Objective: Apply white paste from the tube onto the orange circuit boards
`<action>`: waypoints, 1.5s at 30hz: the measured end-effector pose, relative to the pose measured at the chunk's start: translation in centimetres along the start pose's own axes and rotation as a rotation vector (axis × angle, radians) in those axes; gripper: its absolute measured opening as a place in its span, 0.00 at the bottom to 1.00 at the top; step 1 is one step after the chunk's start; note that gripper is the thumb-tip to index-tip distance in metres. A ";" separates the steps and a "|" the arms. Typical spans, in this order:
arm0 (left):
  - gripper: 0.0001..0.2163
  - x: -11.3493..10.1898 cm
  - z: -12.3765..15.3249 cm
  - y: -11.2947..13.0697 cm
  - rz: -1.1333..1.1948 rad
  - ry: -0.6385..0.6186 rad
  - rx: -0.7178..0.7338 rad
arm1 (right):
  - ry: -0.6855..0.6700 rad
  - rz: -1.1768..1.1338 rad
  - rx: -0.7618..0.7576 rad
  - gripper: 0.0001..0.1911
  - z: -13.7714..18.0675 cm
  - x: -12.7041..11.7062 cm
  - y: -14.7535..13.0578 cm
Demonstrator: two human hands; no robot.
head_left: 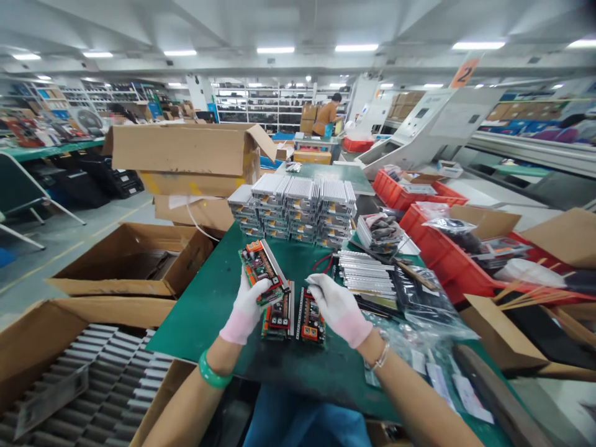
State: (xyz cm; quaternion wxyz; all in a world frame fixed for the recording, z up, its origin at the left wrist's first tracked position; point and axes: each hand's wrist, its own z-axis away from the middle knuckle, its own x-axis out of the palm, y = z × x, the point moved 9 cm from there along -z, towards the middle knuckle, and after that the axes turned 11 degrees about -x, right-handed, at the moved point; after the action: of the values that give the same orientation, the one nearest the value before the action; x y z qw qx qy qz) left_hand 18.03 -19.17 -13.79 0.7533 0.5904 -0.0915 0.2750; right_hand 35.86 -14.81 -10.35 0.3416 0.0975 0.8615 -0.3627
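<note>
In a white glove, my left hand point(248, 305) grips a circuit board point(263, 268) with orange-red parts and a silver metal strip along one edge, tilted above the green table point(200, 329). Below it lies a second circuit board point(275, 323), partly covered by the held one. My right hand point(334, 303), gloved too, has its fingertips pinched together over the top of a third board point(311, 323). Whatever sits between those fingers is too small or hidden to make out. Behind both hands stand stacked finned aluminium housings point(298, 214).
Flat metal strips point(365, 273) and plastic bags point(419, 298) lie to the right. Red crates point(437, 248) line that side. On the left are open cartons point(130, 257), one holding metal profiles point(93, 385). A co-worker point(327, 115) stands far back.
</note>
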 end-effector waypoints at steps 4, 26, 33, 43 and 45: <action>0.36 -0.3 -0.4 -0.4 0.033 0.042 -0.078 | 0.035 -0.085 0.054 0.17 -0.3 1.6 -0.7; 0.38 1.4 1.2 -0.4 0.094 0.126 0.108 | 0.029 -0.022 -0.061 0.19 -1.9 2.5 -4.2; 0.37 3.4 3.0 -0.8 0.206 0.022 -0.058 | 0.075 -0.209 -0.107 0.11 -1.5 0.3 -4.1; 0.28 3.6 2.4 -2.5 0.228 0.029 -0.226 | 0.088 -0.184 -0.087 0.09 -1.1 -0.1 -4.1; 0.27 3.6 2.4 -2.6 0.229 0.026 -0.237 | 0.083 -0.176 -0.072 0.09 -1.0 0.0 -4.0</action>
State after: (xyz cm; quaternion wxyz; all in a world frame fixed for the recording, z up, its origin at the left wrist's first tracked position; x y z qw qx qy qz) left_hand 22.83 -20.71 -13.65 0.7824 0.4797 -0.1800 0.3539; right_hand 33.68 -16.95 -7.63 0.2758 0.0243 0.8926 -0.3558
